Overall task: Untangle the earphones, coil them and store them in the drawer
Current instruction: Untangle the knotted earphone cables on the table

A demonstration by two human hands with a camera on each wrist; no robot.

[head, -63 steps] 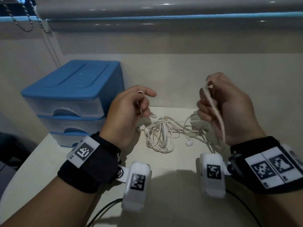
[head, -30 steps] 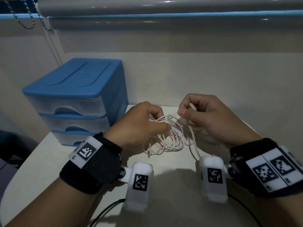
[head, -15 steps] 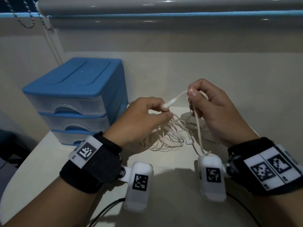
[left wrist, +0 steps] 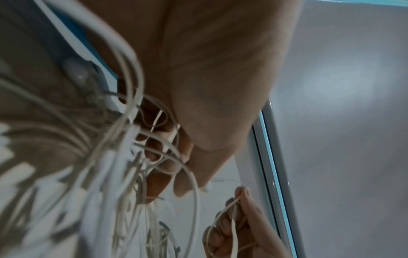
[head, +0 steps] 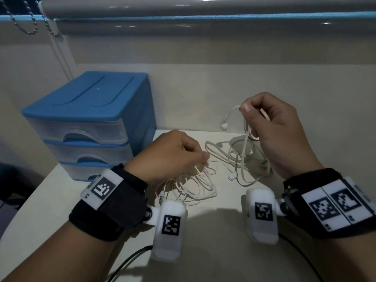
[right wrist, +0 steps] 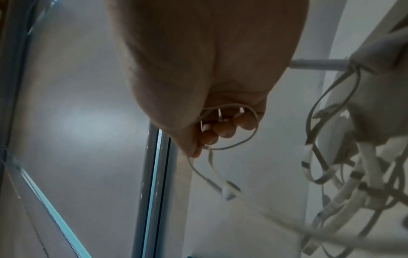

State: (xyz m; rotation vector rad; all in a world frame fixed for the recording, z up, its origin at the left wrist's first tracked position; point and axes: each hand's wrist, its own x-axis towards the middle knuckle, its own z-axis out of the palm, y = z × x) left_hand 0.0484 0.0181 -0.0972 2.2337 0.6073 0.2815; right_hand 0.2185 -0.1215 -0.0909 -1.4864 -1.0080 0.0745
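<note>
Handling these white wired earphones [head: 203, 180] looks like light work: thin, limp cable that snags on itself and would kink under a hard tug, so a hold near an earbud [head: 224, 125] or a free end seems best. They sprawl on the worktop [head: 203, 251] beside the blue drawer unit [head: 87, 110]. Left hand [head: 173, 151] pinches a bundle of loops low; right hand [head: 272, 127] fingers [right wrist: 223, 129] curl round a raised strand.

- My left hand [head: 173, 153] sits low, fingers curled, pinching the earphones [head: 195, 186].
- My right hand [head: 274, 127] is raised higher, fingers curled round their cord.
</note>
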